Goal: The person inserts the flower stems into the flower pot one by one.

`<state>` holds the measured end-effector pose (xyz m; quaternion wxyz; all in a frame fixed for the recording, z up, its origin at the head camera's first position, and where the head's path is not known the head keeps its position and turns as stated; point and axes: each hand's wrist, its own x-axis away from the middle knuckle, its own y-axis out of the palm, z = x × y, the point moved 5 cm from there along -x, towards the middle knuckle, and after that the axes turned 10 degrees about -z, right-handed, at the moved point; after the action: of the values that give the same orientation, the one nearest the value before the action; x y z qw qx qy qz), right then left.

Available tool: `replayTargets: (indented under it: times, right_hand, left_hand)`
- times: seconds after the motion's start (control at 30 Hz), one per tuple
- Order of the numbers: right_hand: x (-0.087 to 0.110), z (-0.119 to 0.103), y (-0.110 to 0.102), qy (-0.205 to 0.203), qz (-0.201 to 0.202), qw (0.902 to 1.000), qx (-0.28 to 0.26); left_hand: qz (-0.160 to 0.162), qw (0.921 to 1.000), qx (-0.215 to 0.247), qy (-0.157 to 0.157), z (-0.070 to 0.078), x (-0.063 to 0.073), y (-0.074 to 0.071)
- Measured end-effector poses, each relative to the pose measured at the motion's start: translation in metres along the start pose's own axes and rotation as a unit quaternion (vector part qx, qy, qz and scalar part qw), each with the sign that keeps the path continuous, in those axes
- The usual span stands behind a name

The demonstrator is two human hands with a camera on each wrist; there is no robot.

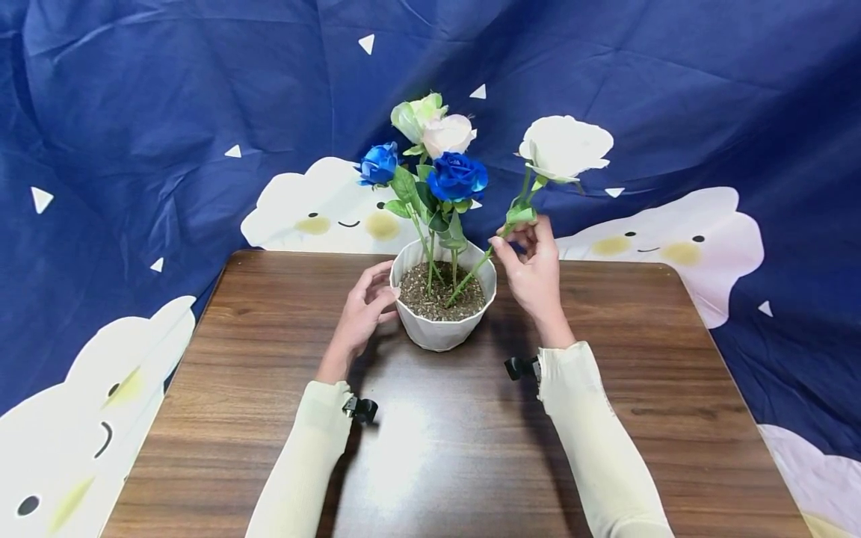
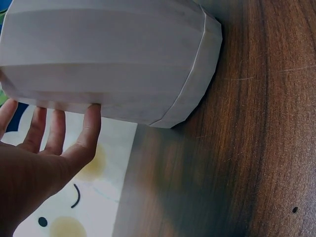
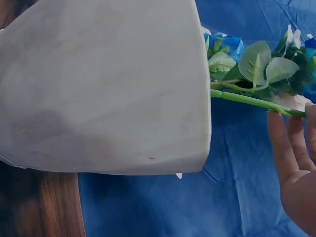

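Note:
A white faceted flowerpot (image 1: 440, 336) stands upright on the table with brown soil in it. My left hand (image 1: 363, 308) rests its fingertips on the pot's left wall, its thumb right at the rim. In the left wrist view its fingers (image 2: 57, 131) reach nearly straight to the white wall. My right hand (image 1: 534, 273) pinches the green stem of a white rose (image 1: 565, 148), which leans right. The stem's lower end (image 1: 464, 286) meets the soil. Two blue roses (image 1: 459, 178), a pale pink rose (image 1: 449, 135) and a pale green rose (image 1: 409, 119) rise from the pot.
The brown wooden table (image 1: 269, 336) extends around the pot. Behind it hangs a dark blue cloth (image 1: 202, 90) printed with white clouds and triangles. Small black devices (image 1: 363, 409) are strapped at both cuffs.

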<state>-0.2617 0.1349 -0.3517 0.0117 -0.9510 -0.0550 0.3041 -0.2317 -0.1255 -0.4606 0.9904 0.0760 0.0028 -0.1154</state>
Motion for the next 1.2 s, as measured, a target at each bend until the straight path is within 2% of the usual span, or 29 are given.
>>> replayTargets:
  times: [0.23,0.4,0.57,0.9,1.2]
  right_hand:
    - [0.0,0.002,0.012,0.005,-0.034,0.9991,0.022]
    - [0.003,0.008,0.019,0.038,-0.048,0.9981,0.001]
    - [0.007,0.014,0.024,0.051,-0.058,0.9969,-0.012]
    - [0.008,0.017,0.036,0.034,-0.093,0.995,0.01]
    - [0.012,0.019,0.042,0.02,-0.09,0.9949,0.041]
  left_hand:
    - [0.001,1.0,-0.002,0.002,0.0,0.0,-0.001]
    - [0.001,1.0,-0.003,0.0,0.0,0.0,0.0]
    - [0.004,1.0,-0.005,0.0,-0.001,0.0,0.0]
    - [0.002,1.0,-0.005,0.0,-0.001,0.0,0.0]
    - [0.005,1.0,-0.004,0.0,-0.001,0.0,0.0]
